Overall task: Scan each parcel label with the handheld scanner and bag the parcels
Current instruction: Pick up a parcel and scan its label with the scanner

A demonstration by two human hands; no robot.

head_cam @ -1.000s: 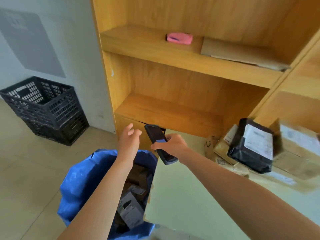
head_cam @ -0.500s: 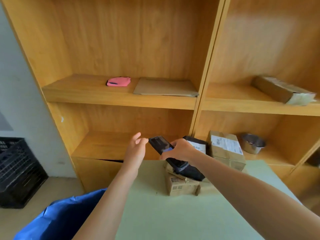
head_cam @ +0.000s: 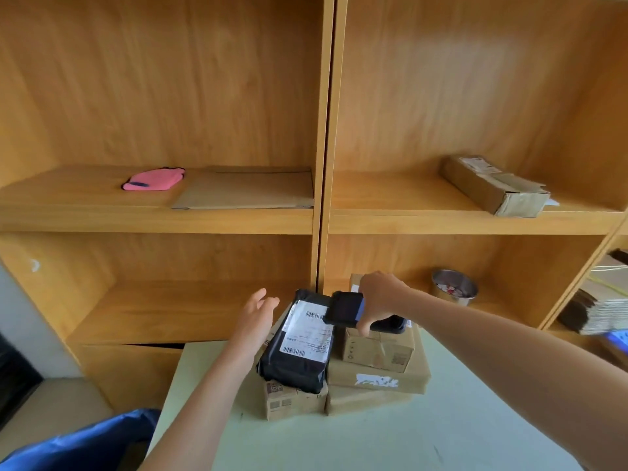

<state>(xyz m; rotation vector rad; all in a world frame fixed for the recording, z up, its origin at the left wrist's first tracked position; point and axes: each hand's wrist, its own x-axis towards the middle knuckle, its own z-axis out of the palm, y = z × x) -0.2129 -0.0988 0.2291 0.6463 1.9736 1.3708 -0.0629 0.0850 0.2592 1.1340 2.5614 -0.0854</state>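
On the pale green table (head_cam: 390, 443), a pile of parcels is stacked against the wooden shelving (head_cam: 323, 130). A black bag parcel (head_cam: 295, 355) is laid tilted across the top of the pile, its white label (head_cam: 307, 331) facing up, with a small box (head_cam: 295, 401) beneath it and a flat box (head_cam: 377, 375) and another small box (head_cam: 377, 348) just beside it to the right. The scanner (head_cam: 345, 309) is gripped in the right hand (head_cam: 380, 297), fingers curled tightly around its body, and is held over the label's upper right corner. The left hand (head_cam: 256, 316) is held just beside the bag parcel's left edge, fingers extended and loosely together, gripping nothing; whether it touches the parcel cannot be told. A blue sack (head_cam: 85, 443) is seen at the lower left, below the table's edge. On the shelves, a pink cloth (head_cam: 153, 180) and a flat cardboard sheet (head_cam: 248, 188) are laid side by side, a long carton (head_cam: 492, 185) is set at the right, and a metal bowl (head_cam: 453, 287) is placed lower down.
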